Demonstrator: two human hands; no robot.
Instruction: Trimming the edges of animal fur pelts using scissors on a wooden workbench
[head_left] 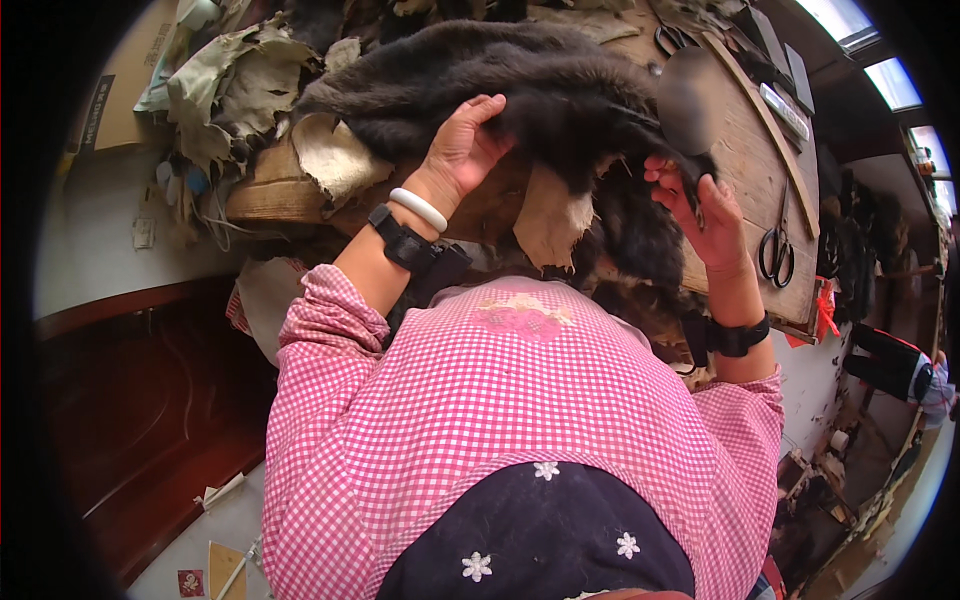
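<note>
A dark brown fur pelt [560, 90] stretches across the near part of the workbench. My left hand [468, 145] is at the pelt's near edge, thumb uppermost against the fur and the other fingertips hidden by it. At the pelt's right end, my right hand [710, 215] pinches a narrow dark tip of fur between thumb and fingers. Between the hands, a pale tan piece of hide [552, 222] hangs over the bench edge, with more dark fur [640, 235] beside it.
The wooden workbench [765, 205] carries black-handled scissors [776, 255], a wooden strip [770, 130] and a white tube-like item [784, 112] at right. Pale hide scraps [240, 90] pile up at left near a cardboard box [130, 75]. Dark red wooden furniture [170, 400] stands lower left.
</note>
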